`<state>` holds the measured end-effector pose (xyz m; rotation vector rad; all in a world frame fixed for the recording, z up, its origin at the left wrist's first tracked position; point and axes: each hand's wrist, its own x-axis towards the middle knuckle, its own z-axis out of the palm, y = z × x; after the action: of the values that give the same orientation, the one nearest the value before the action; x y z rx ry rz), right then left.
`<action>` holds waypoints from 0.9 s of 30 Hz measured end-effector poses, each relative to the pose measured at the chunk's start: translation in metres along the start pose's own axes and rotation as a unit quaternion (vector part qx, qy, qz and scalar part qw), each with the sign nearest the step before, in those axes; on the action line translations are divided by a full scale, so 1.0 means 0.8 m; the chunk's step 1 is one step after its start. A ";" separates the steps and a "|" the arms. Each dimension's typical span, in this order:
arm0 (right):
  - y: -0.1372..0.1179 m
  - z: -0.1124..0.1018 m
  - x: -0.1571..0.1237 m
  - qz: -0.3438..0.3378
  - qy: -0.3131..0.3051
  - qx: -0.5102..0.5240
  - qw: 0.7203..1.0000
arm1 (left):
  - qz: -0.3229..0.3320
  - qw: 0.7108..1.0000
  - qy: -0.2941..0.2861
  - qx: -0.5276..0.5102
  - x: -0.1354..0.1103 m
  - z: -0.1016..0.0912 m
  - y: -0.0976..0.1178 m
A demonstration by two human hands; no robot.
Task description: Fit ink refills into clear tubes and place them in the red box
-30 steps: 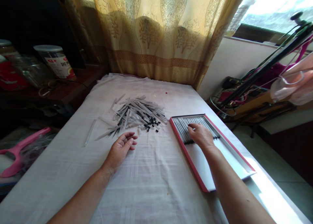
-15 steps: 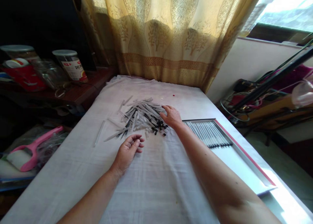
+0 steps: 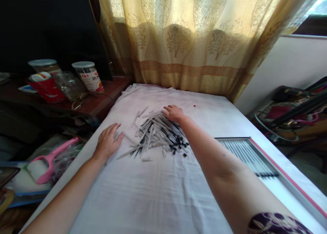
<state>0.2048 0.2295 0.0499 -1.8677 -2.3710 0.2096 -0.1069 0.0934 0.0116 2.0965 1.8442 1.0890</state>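
A loose heap of clear pen barrels, dark refills and black caps (image 3: 155, 133) lies in the middle of the white-covered table. At its far edge, my right hand (image 3: 174, 113) rests palm down with the fingertips touching the topmost barrels; it is open and grips nothing that I can see. Left of the heap, my left hand (image 3: 107, 142) lies open on the cloth, its thumb apart from the fingers. A pale tube shows faintly beside its thumb, partly covered. To the right, a shallow tray (image 3: 288, 168) with a red-edged side holds a row of clear pens (image 3: 245, 154), partly hidden by my right forearm.
A dark wooden cabinet (image 3: 112, 96) with jars (image 3: 89, 77) and a red cup (image 3: 48, 89) borders the table's left side. Below it sits a pink-handled roller (image 3: 55, 159). A patterned curtain (image 3: 178, 43) hangs behind the table. A small red piece (image 3: 194, 106) lies far right.
My left hand has moved left and forward, away from the heap's near edge, and its fingers have opened. My right hand has shifted to the heap's far edge. The view has turned slightly left.
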 end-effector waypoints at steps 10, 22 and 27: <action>0.025 0.019 0.017 0.046 -0.030 0.020 0.998 | 0.045 0.995 -0.083 0.015 0.086 0.083 -0.016; -0.025 0.024 -0.061 0.061 0.008 0.005 0.998 | 0.080 0.965 -0.248 -0.013 0.141 0.142 0.065; -0.052 0.020 -0.100 0.074 0.018 0.013 0.997 | 0.038 0.965 -0.232 -0.117 0.099 0.117 0.068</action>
<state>0.1808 0.1413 0.0415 -2.0198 -2.1967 0.2164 -0.0084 0.1845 0.0063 2.0707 1.3574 0.7042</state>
